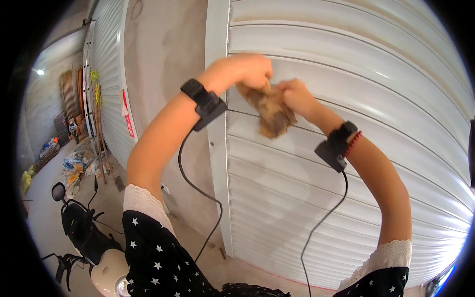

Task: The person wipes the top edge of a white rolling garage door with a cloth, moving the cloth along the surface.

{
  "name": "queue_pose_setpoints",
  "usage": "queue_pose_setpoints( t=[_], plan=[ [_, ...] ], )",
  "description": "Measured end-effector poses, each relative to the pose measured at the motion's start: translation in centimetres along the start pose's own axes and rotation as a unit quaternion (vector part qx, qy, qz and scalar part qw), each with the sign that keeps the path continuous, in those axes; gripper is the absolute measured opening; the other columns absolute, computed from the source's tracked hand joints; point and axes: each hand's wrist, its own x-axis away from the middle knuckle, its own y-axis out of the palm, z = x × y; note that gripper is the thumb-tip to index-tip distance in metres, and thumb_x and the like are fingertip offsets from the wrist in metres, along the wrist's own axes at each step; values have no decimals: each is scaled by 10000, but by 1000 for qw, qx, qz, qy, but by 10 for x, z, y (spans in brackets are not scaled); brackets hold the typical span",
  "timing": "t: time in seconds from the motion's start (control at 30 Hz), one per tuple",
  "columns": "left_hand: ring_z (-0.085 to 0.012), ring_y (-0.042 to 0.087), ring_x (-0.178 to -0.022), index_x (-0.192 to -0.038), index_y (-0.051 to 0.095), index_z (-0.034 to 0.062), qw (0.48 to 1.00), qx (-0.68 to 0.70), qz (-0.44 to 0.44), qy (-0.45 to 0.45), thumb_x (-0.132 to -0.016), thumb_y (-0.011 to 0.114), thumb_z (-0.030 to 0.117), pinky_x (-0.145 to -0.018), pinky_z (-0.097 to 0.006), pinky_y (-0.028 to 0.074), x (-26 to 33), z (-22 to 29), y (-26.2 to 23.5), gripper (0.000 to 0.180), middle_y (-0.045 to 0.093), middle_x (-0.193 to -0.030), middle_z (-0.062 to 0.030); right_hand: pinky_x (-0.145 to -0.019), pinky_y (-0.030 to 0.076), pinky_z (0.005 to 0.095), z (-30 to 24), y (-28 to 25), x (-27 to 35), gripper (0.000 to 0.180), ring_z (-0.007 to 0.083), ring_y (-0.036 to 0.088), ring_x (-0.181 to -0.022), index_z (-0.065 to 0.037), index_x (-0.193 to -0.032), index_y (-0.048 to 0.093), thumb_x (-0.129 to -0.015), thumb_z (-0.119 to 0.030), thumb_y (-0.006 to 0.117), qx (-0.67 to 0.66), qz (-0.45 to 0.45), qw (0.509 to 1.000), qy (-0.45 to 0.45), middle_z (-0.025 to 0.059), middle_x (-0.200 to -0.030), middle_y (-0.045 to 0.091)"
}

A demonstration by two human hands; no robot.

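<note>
A crumpled brown cloth (273,113), stained darker in places and a little blurred, hangs in front of the white slatted roller shutter (307,163). My left hand (251,71) is raised high, its fingers closed on the cloth's upper edge. Close beside it on the right, my right hand (296,97) pinches the same cloth, which droops below both hands. Whether the cloth touches the shutter I cannot tell. Both wrists wear black strapped devices with cables running down, and a red bead bracelet (353,144) circles the right one.
Left of the shutter stands a plastered wall (166,94) with a metal door rail. A scooter (106,270) is parked at the lower left. Farther off are long poles (100,133), a ladder (88,89), a heap of bags and cloths (76,166), and a second shutter (107,64).
</note>
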Motion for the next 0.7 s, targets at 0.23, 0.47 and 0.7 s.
queue_pose_setpoints(
  t=[0.23, 0.47, 0.7],
  plan=[
    [-323, 620, -820, -946, 670, 79, 987, 2, -94, 129, -684, 546, 79, -680, -406, 489, 14, 61, 46, 290, 661, -847, -145, -683, 439, 307, 37, -31, 69, 191, 145, 543, -743, -11, -892, 687, -755, -132, 630, 69, -132, 986, 76, 55, -769, 622],
    [-210, 567, -730, -880, 617, 46, 951, 265, 15, 156, -669, 606, 71, -632, -325, 436, 7, 56, 27, 213, 622, -777, -98, -778, 417, 315, 6, -63, 96, 244, 163, 533, -844, -34, -988, 649, -801, -191, 633, 2, -87, 992, 97, 62, -881, 613],
    [-116, 497, -695, -824, 582, 22, 919, 378, 41, 103, -724, 671, 163, -615, -272, 398, 6, 49, 20, 195, 569, -723, -27, -955, 375, 313, -4, -68, 112, 325, 150, 508, -1090, -60, -1186, 554, -879, -165, 559, -113, -69, 986, 101, 45, -1117, 584]
  ],
)
